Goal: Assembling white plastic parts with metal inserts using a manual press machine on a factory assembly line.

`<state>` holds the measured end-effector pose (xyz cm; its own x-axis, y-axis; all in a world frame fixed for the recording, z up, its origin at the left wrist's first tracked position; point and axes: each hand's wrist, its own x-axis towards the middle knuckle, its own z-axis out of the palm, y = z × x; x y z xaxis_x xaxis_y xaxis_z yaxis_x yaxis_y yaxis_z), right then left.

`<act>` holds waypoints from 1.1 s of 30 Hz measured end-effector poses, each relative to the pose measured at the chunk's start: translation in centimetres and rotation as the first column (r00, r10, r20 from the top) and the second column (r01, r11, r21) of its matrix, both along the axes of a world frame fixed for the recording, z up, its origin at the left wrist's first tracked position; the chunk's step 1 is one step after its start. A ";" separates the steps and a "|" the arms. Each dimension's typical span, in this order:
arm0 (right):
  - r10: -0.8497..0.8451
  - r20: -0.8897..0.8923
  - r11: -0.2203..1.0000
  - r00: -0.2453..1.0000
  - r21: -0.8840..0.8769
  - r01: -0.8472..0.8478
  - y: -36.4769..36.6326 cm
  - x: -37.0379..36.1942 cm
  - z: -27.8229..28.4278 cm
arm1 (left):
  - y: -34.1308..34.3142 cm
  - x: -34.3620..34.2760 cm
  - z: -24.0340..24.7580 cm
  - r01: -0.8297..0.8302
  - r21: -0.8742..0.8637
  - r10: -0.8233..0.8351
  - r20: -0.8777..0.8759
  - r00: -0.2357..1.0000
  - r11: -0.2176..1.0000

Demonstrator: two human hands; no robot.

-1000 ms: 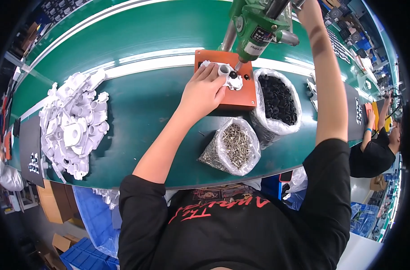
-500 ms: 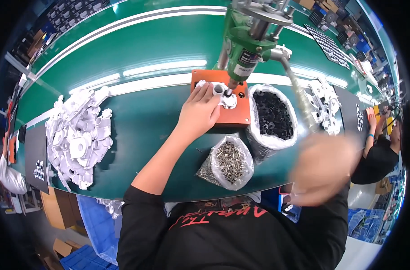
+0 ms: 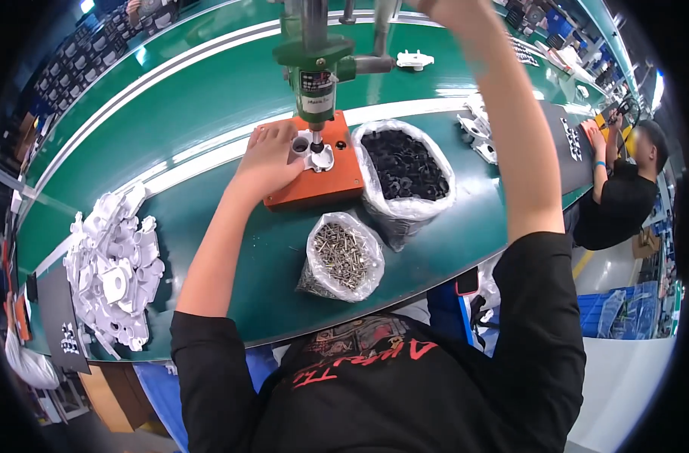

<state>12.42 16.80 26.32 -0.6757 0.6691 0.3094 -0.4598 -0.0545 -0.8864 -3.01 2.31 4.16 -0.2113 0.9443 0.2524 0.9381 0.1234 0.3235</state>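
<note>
My left hand (image 3: pixel 270 160) rests on the orange fixture block (image 3: pixel 314 194), its fingers and thumb closed around a white plastic part (image 3: pixel 322 157) that lies there. Directly over this part stands the green press (image 3: pixel 314 83), its dark tip (image 3: pixel 316 146) down at the part. My right arm stretches up and away past the press. Only a bit of my right hand (image 3: pixel 446 11) shows at the top edge, smeared and cut off beside the lever (image 3: pixel 386 30); its fingers are hidden.
A bag of black plastic pieces (image 3: pixel 405 162) stands right of the fixture, a bag of metal screws (image 3: pixel 343 257) nearer me. White parts are heaped at left (image 3: pixel 114 279) and right (image 3: pixel 477 128); another white part (image 3: pixel 415 60) lies beyond. A co-worker (image 3: pixel 624 189) works at far right.
My right hand has swung from the lower right up to the top edge. The view has turned, so the bench appears shifted left. My left hand remains on the white part.
</note>
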 end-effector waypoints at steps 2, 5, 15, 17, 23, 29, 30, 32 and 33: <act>-0.071 0.145 0.997 0.987 -0.011 0.073 2.6 -3.3 -1.1 | -0.7 -0.3 1.3 -0.005 -0.096 0.007 0.024 1.000 0.995; 0.298 0.063 0.949 0.952 0.085 -0.303 11.3 -5.8 -8.6 | 0.2 0.2 2.0 -0.107 0.008 0.106 -0.207 0.973 0.994; -0.952 0.271 0.305 -0.140 0.843 -0.443 13.9 18.0 -27.9 | -1.1 -12.0 -5.6 -0.536 0.356 0.549 0.075 0.833 0.765; -0.960 0.264 0.281 -0.099 0.888 -0.363 15.3 19.3 -29.9 | -2.0 -13.2 -6.7 -0.612 0.316 0.628 0.061 0.776 0.725; -0.961 0.274 0.266 0.032 0.952 -0.154 17.1 20.9 -30.7 | -11.0 -20.5 -4.8 -0.865 -0.008 0.840 -0.236 0.489 0.501; -0.461 0.582 0.877 0.670 0.181 0.446 13.3 21.1 -27.0 | -18.5 -24.3 -5.1 -0.924 -0.261 0.881 -0.312 0.355 0.280; -0.475 0.541 0.875 0.694 0.211 0.436 13.6 22.1 -27.2 | -18.8 -24.7 -5.3 -0.923 -0.254 0.876 -0.321 0.361 0.288; -0.497 0.423 0.864 0.758 0.163 0.476 12.7 22.2 -27.2 | -19.0 -24.7 -5.6 -0.918 -0.254 0.864 -0.333 0.378 0.303; -0.471 0.387 0.880 0.793 0.136 0.456 12.4 22.2 -26.7 | -19.0 -24.7 -5.7 -0.921 -0.248 0.878 -0.307 0.368 0.300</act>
